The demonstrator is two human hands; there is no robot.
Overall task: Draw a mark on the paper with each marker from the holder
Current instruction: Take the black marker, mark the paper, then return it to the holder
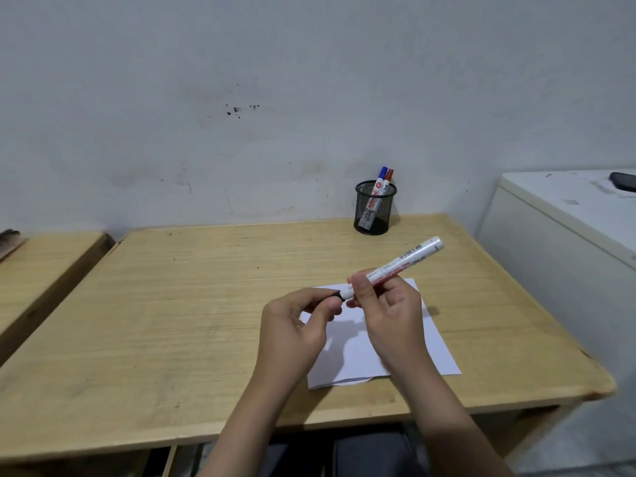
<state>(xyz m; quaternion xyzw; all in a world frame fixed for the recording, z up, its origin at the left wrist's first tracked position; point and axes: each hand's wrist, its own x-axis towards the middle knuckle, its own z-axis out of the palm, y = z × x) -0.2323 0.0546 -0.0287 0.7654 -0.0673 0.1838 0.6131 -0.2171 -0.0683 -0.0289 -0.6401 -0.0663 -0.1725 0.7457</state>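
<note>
Black-capped marker held over the paper, cap end pinched in the other hand.

White-barrelled marker (395, 266) sits just right of frame centre, tilted, tail up toward the right, black cap (336, 296) at the low left end. Right hand (389, 311) wraps the barrel, fingers closed round it. Left hand (296, 325) pinches the cap between thumb and fingertips; whether the cap is coming off or going on, cannot tell. Paper (437, 349) lies flat beneath both hands; no mark on the visible part, though the hands cover much of it. Mesh holder (375, 208), upper right of centre against the wall, holds a blue marker (382, 174) and a red marker (389, 176). Judgement: early stage, at least two markers left to use. Wooden table (172, 321) under everything.
</note>
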